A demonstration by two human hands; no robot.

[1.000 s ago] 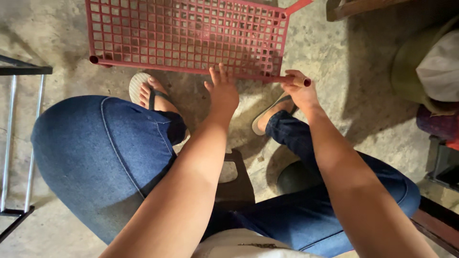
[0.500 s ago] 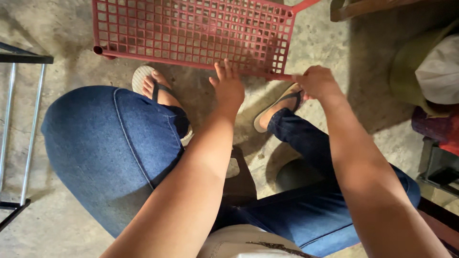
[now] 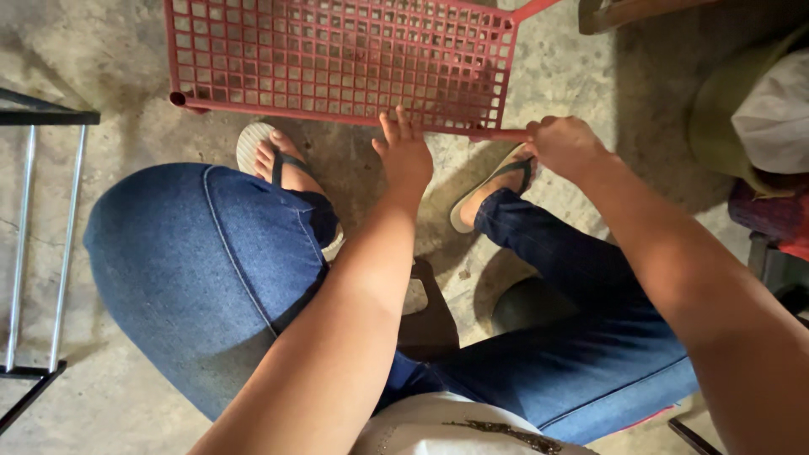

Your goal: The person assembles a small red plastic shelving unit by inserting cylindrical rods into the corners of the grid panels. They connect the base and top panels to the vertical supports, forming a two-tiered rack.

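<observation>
A red metal grid rack (image 3: 337, 59) lies on the concrete floor in front of my feet. My left hand (image 3: 404, 156) rests with its fingers spread against the rack's near rail, around its middle. My right hand (image 3: 566, 145) is closed around the right end of that same rail. My knees in blue jeans and my feet in sandals show below the rack, and I sit on a low dark stool (image 3: 430, 312).
A black metal frame with thin silver bars (image 3: 34, 244) stands at the left. At the right edge are an olive cloth and a white bundle (image 3: 771, 109) over red items. A wooden piece (image 3: 624, 13) sits at the top right.
The rack has shifted slightly downward in the picture and nearer to me. My right hand has turned over the rail end, so its red tip no longer shows past the fingers.
</observation>
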